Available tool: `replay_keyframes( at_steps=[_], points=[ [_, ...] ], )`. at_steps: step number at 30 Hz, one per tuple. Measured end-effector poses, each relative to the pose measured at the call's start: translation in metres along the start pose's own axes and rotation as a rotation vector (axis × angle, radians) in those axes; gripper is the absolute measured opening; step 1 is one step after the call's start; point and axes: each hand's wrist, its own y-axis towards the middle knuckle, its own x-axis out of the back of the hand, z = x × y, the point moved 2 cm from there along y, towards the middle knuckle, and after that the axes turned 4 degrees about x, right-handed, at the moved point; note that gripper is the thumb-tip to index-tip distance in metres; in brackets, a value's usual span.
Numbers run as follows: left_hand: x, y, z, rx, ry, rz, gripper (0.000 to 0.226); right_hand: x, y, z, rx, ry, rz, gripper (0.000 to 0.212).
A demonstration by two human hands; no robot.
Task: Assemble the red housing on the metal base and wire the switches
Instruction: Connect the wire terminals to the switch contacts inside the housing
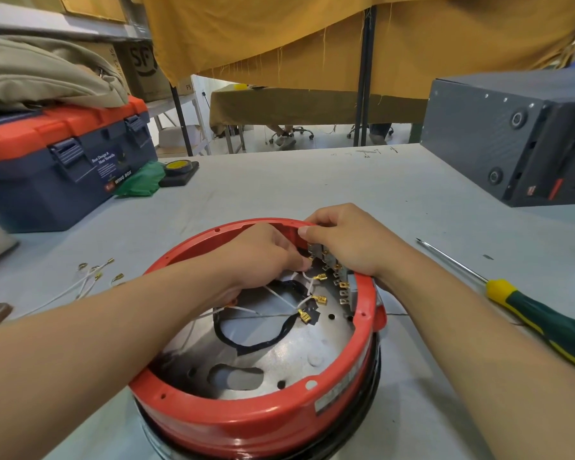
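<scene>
inside the red housing [246, 423], the left hand [263, 250] pinches a white wire [307, 280] while the right hand [349, 240] grips the switches [344, 288].

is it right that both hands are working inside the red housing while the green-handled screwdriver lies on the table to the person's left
Not quite. The head view shows the left hand and right hand at the red housing, but the screwdriver lies on the table to the person's right.

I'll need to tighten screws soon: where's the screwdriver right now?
In the head view, the screwdriver lies on the table at the right, just beyond the right forearm, beside the red housing.
</scene>
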Motion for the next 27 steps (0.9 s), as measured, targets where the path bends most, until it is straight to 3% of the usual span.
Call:
replay_keyframes(
  at_steps=[10, 16, 27],
  points=[
    [0.000, 0.000, 0.000, -0.026, 0.007, -0.008, 0.033, 0.001, 0.000, 0.002, 0.013, -0.033, -0.011, 0.017],
    [0.006, -0.001, 0.001, -0.045, 0.059, 0.049, 0.017, 0.004, -0.003, 0.002, -0.005, -0.080, -0.099, 0.020],
    [0.010, -0.006, 0.000, -0.331, 0.373, -0.038, 0.012, 0.006, -0.005, 0.003, 0.030, -0.149, -0.164, 0.020]
  ],
)
